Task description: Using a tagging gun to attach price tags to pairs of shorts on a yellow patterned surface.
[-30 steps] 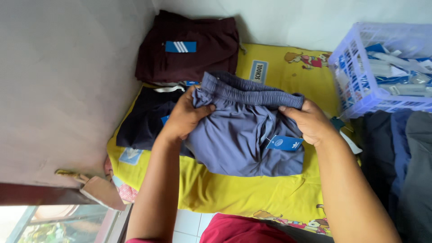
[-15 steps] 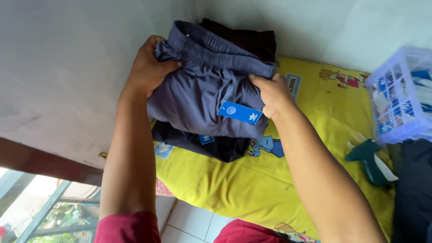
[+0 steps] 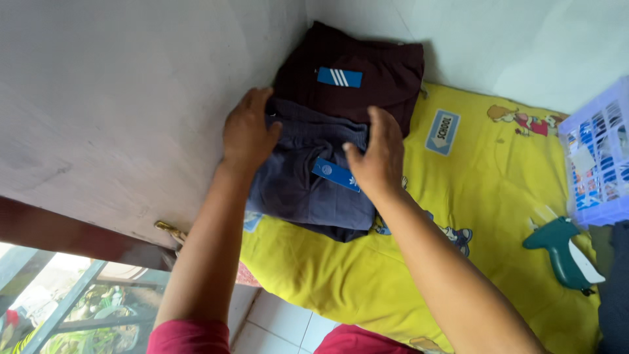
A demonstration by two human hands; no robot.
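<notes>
Two hands, left hand (image 3: 247, 133) and right hand (image 3: 377, 157), press flat, grip open, on folded blue shorts (image 3: 308, 193) at frame centre; uneven pressure could topple the stack.

Shorts (image 3: 308, 190) lie folded on mattress (image 3: 472, 216), near wall (image 3: 118, 98) at left. Second folded pair (image 3: 367, 72) lies behind shorts, in corner, edges touching. Left hand (image 3: 247, 131) rests on shorts' left part, next to wall; right hand (image 3: 377, 154) on right part. Tag (image 3: 335, 174) sits on shorts btwn hands. Basket (image 3: 596, 164) at far right on mattress. Tag gun (image 3: 563, 252) lies in front of basket, well apart from shorts.
</notes>
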